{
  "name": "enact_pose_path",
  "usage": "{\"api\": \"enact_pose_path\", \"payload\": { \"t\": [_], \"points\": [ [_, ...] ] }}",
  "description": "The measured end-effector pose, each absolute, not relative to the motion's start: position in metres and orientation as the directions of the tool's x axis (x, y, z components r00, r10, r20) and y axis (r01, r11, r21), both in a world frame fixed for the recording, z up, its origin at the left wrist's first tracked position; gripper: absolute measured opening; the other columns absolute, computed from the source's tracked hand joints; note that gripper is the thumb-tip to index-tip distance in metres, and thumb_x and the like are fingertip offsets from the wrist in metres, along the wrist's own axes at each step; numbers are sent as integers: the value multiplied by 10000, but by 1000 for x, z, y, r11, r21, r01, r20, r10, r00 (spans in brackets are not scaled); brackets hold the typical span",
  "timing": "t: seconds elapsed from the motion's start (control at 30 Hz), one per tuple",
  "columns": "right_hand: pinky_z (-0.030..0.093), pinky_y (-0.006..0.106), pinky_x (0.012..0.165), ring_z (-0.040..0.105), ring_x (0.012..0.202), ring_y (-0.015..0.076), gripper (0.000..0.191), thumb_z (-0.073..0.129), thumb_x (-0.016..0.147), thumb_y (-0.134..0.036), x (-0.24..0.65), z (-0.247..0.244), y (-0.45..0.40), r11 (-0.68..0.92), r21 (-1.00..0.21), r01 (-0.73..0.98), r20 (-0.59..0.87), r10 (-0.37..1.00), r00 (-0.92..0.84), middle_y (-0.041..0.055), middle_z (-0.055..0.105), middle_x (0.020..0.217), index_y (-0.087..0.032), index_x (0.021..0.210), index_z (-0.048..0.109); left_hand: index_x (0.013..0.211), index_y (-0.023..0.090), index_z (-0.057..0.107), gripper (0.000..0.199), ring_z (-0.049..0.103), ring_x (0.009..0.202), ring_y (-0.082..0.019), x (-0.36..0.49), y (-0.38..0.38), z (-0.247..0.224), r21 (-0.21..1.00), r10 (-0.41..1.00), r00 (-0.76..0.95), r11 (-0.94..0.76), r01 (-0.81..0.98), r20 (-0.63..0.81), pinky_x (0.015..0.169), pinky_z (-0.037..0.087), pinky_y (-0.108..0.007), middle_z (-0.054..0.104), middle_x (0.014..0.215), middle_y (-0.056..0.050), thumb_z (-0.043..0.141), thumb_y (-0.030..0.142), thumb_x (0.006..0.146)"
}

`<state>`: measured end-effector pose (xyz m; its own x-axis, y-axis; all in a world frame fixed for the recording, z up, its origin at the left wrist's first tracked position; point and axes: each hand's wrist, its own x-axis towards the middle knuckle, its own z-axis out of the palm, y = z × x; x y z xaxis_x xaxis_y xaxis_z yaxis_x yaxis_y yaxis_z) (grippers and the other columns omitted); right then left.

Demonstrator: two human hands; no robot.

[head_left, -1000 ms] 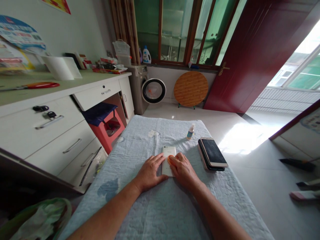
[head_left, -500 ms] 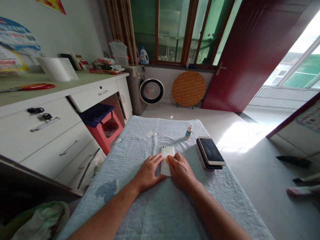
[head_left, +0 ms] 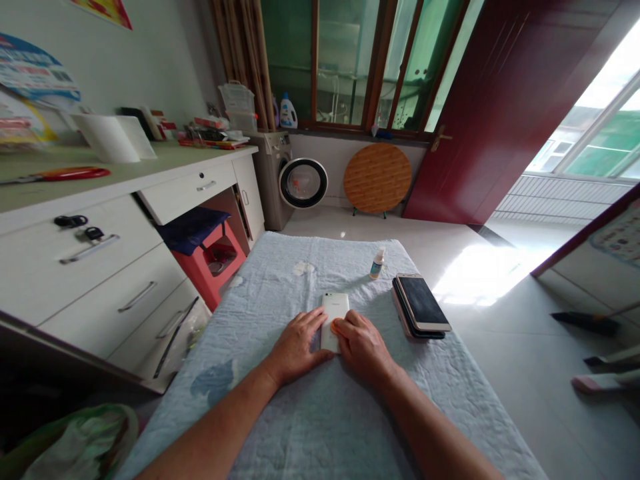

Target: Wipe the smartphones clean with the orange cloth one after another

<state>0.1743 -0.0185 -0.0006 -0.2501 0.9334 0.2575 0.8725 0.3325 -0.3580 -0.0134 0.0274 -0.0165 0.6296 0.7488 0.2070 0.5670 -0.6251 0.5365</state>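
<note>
A white smartphone lies back up on the cloth-covered table, its camera end pointing away from me. My left hand steadies it, fingers along the left edge and thumb at the near edge. Pinched in the closed fingers of my right hand is a small orange round pad, pressed against the phone's back. The hand hides part of the pad, so its exact kind cannot be made out. Beyond the phone stands a small spray bottle with a clear cap.
Stacked phones lie on the right of the table, a gold-rimmed one on top. The light blue quilted cloth covers the tabletop. Left are a white drawer cabinet and a red stool; a washing machine stands behind with its door open.
My right hand has slid slightly towards me and left over the phone's back, carrying the orange pad. My left hand and the phone stay in place.
</note>
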Motion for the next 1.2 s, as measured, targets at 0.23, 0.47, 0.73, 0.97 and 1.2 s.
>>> {"api": "enact_pose_path", "payload": {
  "t": [0.23, 0.47, 0.73, 0.97, 1.2],
  "points": [
    [348, 221, 740, 509, 791, 138, 173, 459, 903, -153, 176, -5, -12, 213, -333, 919, 253, 959, -131, 32, 557, 846, -198, 857, 619, 1329, 185, 507, 723, 469, 1267, -316, -14, 28, -19, 542, 746, 633, -625, 562, 206, 1067, 355, -474, 480, 1408, -154, 695, 562, 741],
    [341, 230, 724, 509, 777, 142, 165, 470, 885, -145, 177, 0, -18, 222, -329, 918, 250, 958, -142, 27, 566, 817, -202, 812, 606, 1331, 194, 503, 725, 467, 1270, -314, -14, 28, -19, 545, 740, 637, -632, 551, 214, 1065, 355, -476, 478, 1411, -151, 685, 580, 744],
    [332, 206, 690, 484, 760, 123, 158, 469, 914, -163, 177, -3, -13, 352, -390, 851, 279, 926, -256, 13, 532, 818, -202, 858, 612, 1322, 205, 512, 700, 479, 1256, -314, -15, 28, -22, 547, 731, 639, -646, 532, 242, 1058, 365, -479, 485, 1406, -142, 676, 577, 752],
    [357, 211, 711, 489, 798, 131, 218, 455, 941, -222, 183, -12, 1, 220, -440, 871, 317, 945, -78, 21, 529, 856, -222, 939, 672, 1333, 190, 499, 723, 464, 1268, -312, -13, 27, -17, 551, 744, 637, -624, 554, 202, 1068, 351, -480, 474, 1414, -153, 713, 533, 733],
    [390, 268, 822, 507, 886, 172, 264, 422, 943, -195, 192, -19, 11, 106, -466, 879, 298, 953, 43, 71, 562, 977, -192, 1067, 655, 1318, 185, 514, 675, 470, 1264, -303, -12, 26, -15, 540, 752, 632, -617, 572, 190, 1076, 348, -463, 479, 1410, -144, 735, 440, 733]
  ]
}}
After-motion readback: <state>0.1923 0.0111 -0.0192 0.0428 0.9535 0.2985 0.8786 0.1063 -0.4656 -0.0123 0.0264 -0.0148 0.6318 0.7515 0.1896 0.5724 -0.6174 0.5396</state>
